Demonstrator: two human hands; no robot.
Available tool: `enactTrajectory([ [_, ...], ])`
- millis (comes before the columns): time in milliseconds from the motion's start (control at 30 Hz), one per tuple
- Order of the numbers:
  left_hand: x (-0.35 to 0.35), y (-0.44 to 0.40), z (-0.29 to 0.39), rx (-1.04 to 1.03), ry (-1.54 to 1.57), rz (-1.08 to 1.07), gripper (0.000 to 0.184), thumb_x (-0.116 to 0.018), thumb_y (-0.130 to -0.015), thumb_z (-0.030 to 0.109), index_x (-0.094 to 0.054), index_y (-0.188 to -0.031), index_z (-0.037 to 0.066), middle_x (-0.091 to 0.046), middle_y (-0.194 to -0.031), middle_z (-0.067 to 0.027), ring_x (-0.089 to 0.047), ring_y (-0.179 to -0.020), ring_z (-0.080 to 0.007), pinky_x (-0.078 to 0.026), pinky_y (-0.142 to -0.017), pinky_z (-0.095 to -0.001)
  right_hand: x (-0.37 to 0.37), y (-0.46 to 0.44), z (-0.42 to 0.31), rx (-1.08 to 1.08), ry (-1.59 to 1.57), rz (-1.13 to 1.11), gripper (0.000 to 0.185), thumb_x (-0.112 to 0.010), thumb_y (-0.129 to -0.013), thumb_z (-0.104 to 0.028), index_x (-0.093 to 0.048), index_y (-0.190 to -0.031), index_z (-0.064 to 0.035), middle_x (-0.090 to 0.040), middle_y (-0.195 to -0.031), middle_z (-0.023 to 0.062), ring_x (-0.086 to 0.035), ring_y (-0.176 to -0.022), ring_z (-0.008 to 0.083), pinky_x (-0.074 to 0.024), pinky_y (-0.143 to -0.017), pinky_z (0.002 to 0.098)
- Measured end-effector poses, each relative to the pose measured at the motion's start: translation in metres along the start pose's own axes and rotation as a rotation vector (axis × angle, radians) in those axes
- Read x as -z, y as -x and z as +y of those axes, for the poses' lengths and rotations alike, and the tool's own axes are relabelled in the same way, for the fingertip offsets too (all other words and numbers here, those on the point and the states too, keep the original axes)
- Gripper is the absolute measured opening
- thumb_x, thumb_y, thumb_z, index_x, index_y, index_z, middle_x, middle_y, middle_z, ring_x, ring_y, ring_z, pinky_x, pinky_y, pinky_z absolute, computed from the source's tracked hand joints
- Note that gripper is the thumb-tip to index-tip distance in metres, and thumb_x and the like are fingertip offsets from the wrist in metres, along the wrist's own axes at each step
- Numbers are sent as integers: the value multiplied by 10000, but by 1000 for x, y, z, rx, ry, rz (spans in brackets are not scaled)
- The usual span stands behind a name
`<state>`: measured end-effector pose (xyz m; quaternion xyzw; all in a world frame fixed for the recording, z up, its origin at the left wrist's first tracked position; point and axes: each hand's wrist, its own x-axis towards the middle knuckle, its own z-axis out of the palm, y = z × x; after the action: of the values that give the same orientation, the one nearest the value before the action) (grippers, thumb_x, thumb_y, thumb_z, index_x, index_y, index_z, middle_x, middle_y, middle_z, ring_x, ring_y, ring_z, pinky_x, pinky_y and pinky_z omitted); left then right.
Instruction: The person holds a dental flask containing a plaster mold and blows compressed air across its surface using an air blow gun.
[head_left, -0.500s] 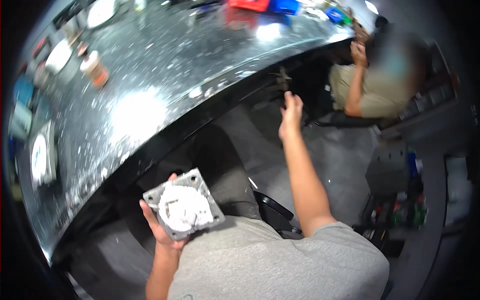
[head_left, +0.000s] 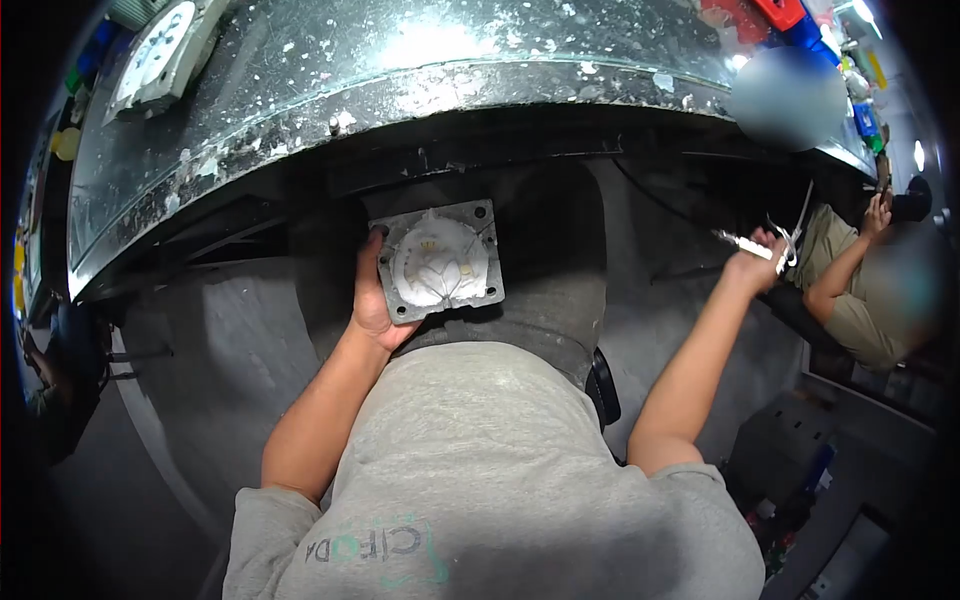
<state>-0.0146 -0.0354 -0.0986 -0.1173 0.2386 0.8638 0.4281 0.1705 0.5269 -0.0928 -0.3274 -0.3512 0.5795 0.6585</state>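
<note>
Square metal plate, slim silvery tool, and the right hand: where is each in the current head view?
Square metal plate (head_left: 438, 262), head view, on the pale middle of its face.
Slim silvery tool (head_left: 744, 243), head view, on its shaft.
Right hand (head_left: 752, 270), head view, on the palm.

Before me, dark desk (head_left: 560, 75), glossy, white-speckled, curved by lens; bright glare on top. Grey floor (head_left: 245, 340) below, scuffed, paler at left. Black cable (head_left: 655, 200) under desk, right side. Far right, small bright lights (head_left: 918, 155). Outer edges dark.
</note>
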Motion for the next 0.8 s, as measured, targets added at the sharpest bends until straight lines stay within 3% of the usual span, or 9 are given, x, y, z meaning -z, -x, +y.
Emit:
enactTrajectory([
  [100,16,-14,3,18,-101,70,720,-513,-1066,594,-509,-1546,58,-591,-1513,-176,-582,-1394,-339,-468,-1184,-512,30,31,-85,-137,-163,-382,428,-690,-1072,-337,-622,-1375,-42,-600,-899,45,-498,-759,158,-452,-694,281],
  [133,20,-19,3,22,-141,108,694,-502,-1080,567,-502,-1554,60,-587,-1518,-177,-580,-1395,-339,-465,-1187,-509,42,30,-110,-205,-169,-531,531,-644,-1098,-347,-536,-1499,-15,-647,-1071,84,-581,-874,157,-444,-677,267],
  [200,20,-30,7,47,-145,91,623,-483,-1098,512,-543,-1527,65,-613,-1491,-169,-588,-1386,-335,-460,-1188,-503,4,79,-158,-42,86,-456,562,-599,-1122,-332,-483,-1531,35,-640,-1345,179,-641,-1034,164,-451,-666,249],
  [300,27,-38,6,130,-196,79,633,-502,-1076,526,-574,-1507,67,-634,-1467,-162,-597,-1375,-330,-461,-1182,-509,-38,142,-204,-88,350,-873,456,-523,-1144,-259,-539,-1443,84,-542,-1537,292,-684,-1182,200,-493,-660,232],
  [367,25,-40,6,170,-210,68,647,-511,-1067,537,-581,-1495,58,-638,-1461,-180,-612,-1361,-340,-472,-1172,-503,-85,201,-218,-175,716,-1197,499,-656,-1063,-348,-600,-1300,88,-683,-1308,317,-750,-1008,231,-544,-736,243],
  [400,26,-40,7,185,-221,65,653,-516,-1062,543,-584,-1489,54,-639,-1458,-189,-619,-1354,-345,-477,-1167,-500,-105,234,-216,-253,873,-1279,533,-739,-1001,-391,-652,-1262,65,-752,-1173,235,-746,-998,223,-562,-804,275],
  [467,28,-42,7,197,-247,63,674,-523,-1047,552,-585,-1486,45,-639,-1460,-188,-623,-1350,-342,-480,-1164,-497,-127,272,-204,-462,1058,-1422,355,-842,-933,-167,-725,-1214,14,-772,-1114,129,-741,-958,189,-560,-840,307],
  [533,34,-42,6,212,-263,60,673,-534,-1039,538,-574,-1497,46,-636,-1463,-186,-622,-1355,-340,-482,-1165,-500,-130,300,-176,-258,1074,-1672,353,-821,-961,-185,-710,-1232,13,-758,-1063,135,-752,-892,230,-587,-781,353],
  [800,47,-39,2,175,-300,137,654,-627,-1016,441,-553,-1496,3,-646,-1430,-206,-645,-1322,-335,-507,-1140,-468,-132,342,-145,-235,1209,-1855,350,-824,-960,-221,-689,-1218,-27,-744,-997,133,-757,-827,284,-601,-716,397],
])
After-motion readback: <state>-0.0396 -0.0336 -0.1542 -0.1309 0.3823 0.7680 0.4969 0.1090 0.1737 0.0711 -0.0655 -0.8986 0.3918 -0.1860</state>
